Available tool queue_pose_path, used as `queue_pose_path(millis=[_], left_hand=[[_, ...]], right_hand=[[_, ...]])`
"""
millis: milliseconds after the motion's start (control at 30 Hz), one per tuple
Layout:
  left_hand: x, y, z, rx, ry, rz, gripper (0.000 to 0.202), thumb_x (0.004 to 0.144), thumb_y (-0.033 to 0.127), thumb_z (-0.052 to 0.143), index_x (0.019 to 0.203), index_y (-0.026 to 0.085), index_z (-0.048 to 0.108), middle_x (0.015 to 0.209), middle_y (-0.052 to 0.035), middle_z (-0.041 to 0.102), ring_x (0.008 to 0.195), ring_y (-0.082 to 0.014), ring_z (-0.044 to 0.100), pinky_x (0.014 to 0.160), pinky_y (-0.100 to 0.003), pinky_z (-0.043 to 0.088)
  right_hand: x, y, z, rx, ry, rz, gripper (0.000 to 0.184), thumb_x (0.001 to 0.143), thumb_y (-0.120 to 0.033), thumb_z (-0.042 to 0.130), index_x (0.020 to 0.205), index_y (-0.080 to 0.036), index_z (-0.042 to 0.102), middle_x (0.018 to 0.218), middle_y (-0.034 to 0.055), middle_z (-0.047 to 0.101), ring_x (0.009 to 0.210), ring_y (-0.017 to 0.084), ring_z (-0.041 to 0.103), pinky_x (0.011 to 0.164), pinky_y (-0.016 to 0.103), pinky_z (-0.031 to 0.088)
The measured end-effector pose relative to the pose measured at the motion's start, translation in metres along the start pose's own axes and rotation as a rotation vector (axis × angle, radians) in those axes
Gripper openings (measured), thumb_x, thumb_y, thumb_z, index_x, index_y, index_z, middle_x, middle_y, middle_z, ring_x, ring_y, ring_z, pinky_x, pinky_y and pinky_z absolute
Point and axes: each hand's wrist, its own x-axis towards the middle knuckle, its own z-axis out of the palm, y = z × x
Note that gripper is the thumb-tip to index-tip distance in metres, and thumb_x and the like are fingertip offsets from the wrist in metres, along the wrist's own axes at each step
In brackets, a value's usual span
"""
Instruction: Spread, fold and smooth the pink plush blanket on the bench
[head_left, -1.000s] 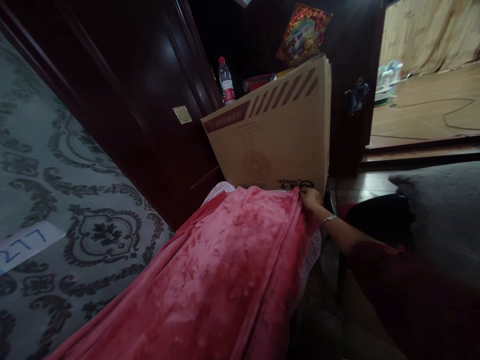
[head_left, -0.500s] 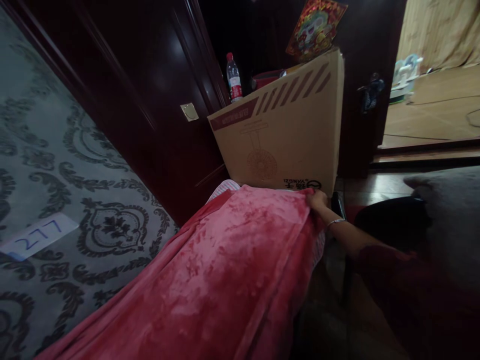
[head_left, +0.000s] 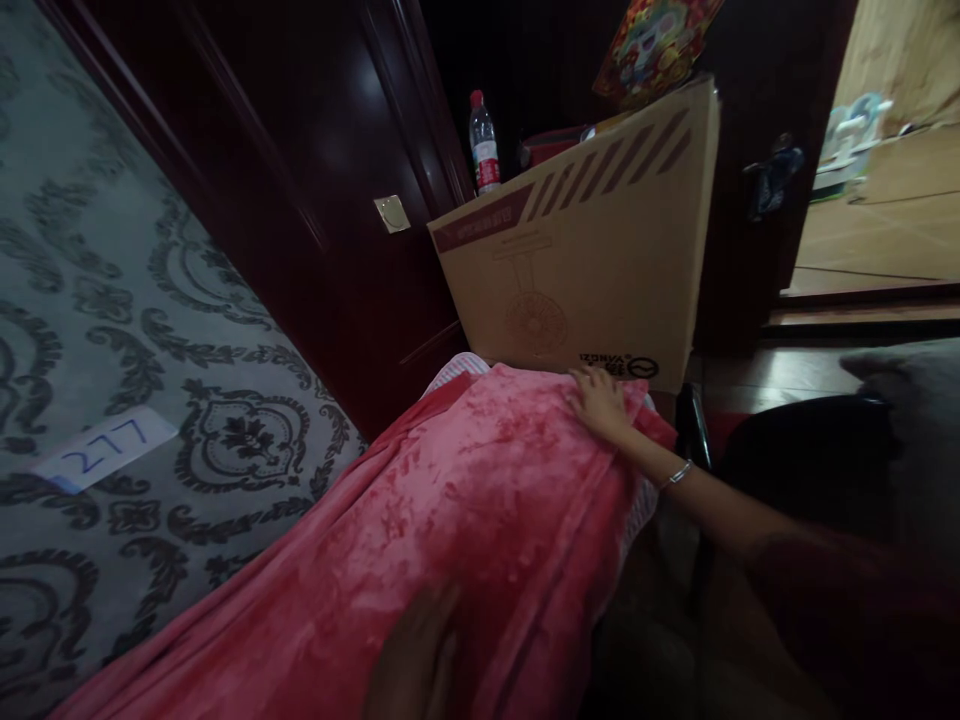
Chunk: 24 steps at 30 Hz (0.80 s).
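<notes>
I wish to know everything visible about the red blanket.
The red blanket looks plush, with paler patches. It lies spread over striped cloth, creased along its right side, its far edge near the cardboard box. The right hand lies on its far end; the left hand is over its near part, contact unclear.

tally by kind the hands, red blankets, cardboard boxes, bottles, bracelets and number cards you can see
Hands: 2 (left hand, right hand)
Red blanket: 1
Cardboard box: 1
Bottle: 1
Bracelet: 1
Number card: 1
Total: 7
</notes>
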Motion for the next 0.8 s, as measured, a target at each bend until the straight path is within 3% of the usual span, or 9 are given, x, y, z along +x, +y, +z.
queue_pose_path(millis=[33, 100, 167, 267, 367, 433, 567, 700, 800], left_hand=[[0.024, 0.0, 0.005, -0.003, -0.017, 0.004, 0.045, 0.101, 0.036, 0.04, 0.144, 0.034, 0.051, 0.146, -0.0025, 0.058, 0.131, -0.0212, 0.056, 0.108, -0.04, 0.05], [0.078, 0.003, 0.015, -0.014, -0.167, -0.019, 0.054, 0.099, 0.036, 0.04, 0.152, 0.025, 0.042, 0.154, -0.0072, 0.049, 0.142, -0.024, 0.046, 0.116, -0.044, 0.04], [0.128, 0.007, 0.026, 0.006, -0.28, -0.097, 0.06, 0.098, 0.037, 0.042, 0.155, 0.017, 0.036, 0.161, -0.0127, 0.036, 0.15, -0.0278, 0.032, 0.121, -0.05, 0.03], [0.171, 0.011, 0.046, 0.108, -0.302, -0.234, 0.065, 0.097, 0.043, 0.045, 0.157, 0.02, 0.033, 0.165, -0.0155, 0.023, 0.153, -0.0378, 0.02, 0.12, -0.065, 0.02], [0.174, 0.008, 0.068, 0.201, -0.264, -0.292, 0.068, 0.094, 0.046, 0.049, 0.157, 0.023, 0.032, 0.166, -0.0154, 0.022, 0.152, -0.0435, 0.017, 0.117, -0.07, 0.018], [0.166, 0.004, 0.078, 0.21, -0.243, -0.289, 0.069, 0.094, 0.047, 0.049, 0.157, 0.025, 0.031, 0.167, -0.0145, 0.021, 0.152, -0.043, 0.016, 0.118, -0.069, 0.016], [0.157, -0.005, 0.089, 0.141, -0.204, -0.259, 0.072, 0.093, 0.053, 0.05, 0.158, 0.03, 0.028, 0.168, -0.0112, 0.018, 0.153, -0.0417, 0.014, 0.119, -0.069, 0.013], [0.154, -0.011, 0.093, 0.094, -0.183, -0.255, 0.075, 0.092, 0.058, 0.048, 0.158, 0.032, 0.025, 0.168, -0.0087, 0.014, 0.154, -0.0419, 0.01, 0.119, -0.071, 0.011], [0.151, -0.012, 0.095, 0.078, -0.188, -0.255, 0.077, 0.092, 0.056, 0.05, 0.159, 0.034, 0.021, 0.169, -0.0061, 0.009, 0.154, -0.0415, 0.007, 0.119, -0.072, 0.012]], right_hand=[[-0.001, -0.009, 0.005, -0.023, -0.055, -0.071, 0.058, 0.097, -0.041, 0.041, 0.152, -0.021, 0.043, 0.158, 0.0136, 0.036, 0.146, 0.034, 0.027, 0.117, 0.057, 0.026], [-0.004, -0.018, 0.017, -0.072, -0.161, -0.161, 0.061, 0.098, -0.05, 0.041, 0.154, -0.026, 0.041, 0.162, 0.0109, 0.03, 0.149, 0.035, 0.021, 0.118, 0.061, 0.021], [-0.009, -0.014, 0.032, -0.123, -0.258, -0.201, 0.063, 0.097, -0.057, 0.042, 0.153, -0.03, 0.042, 0.163, 0.0092, 0.028, 0.15, 0.038, 0.019, 0.117, 0.065, 0.019], [-0.015, 0.006, 0.051, -0.18, -0.344, -0.189, 0.064, 0.096, -0.063, 0.04, 0.152, -0.033, 0.045, 0.162, 0.0091, 0.031, 0.148, 0.041, 0.023, 0.114, 0.068, 0.019], [-0.014, 0.023, 0.059, -0.191, -0.378, -0.188, 0.066, 0.094, -0.065, 0.039, 0.152, -0.034, 0.045, 0.162, 0.0091, 0.031, 0.147, 0.041, 0.026, 0.113, 0.07, 0.021], [-0.003, 0.022, 0.059, -0.195, -0.427, -0.174, 0.064, 0.093, -0.065, 0.042, 0.147, -0.034, 0.051, 0.157, 0.0111, 0.04, 0.143, 0.042, 0.034, 0.11, 0.071, 0.025], [0.039, -0.014, 0.059, -0.166, -0.428, -0.224, 0.053, 0.095, -0.056, 0.044, 0.137, -0.028, 0.062, 0.141, 0.0153, 0.057, 0.135, 0.039, 0.045, 0.111, 0.068, 0.025], [0.084, -0.061, 0.08, -0.052, -0.435, -0.419, 0.06, 0.098, -0.055, 0.04, 0.154, -0.033, 0.041, 0.162, 0.007, 0.032, 0.15, 0.033, 0.024, 0.117, 0.063, 0.021], [0.105, -0.064, 0.109, -0.026, -0.521, -0.485, 0.06, 0.1, -0.054, 0.035, 0.156, -0.033, 0.037, 0.165, 0.0036, 0.023, 0.153, 0.029, 0.017, 0.121, 0.057, 0.018]])
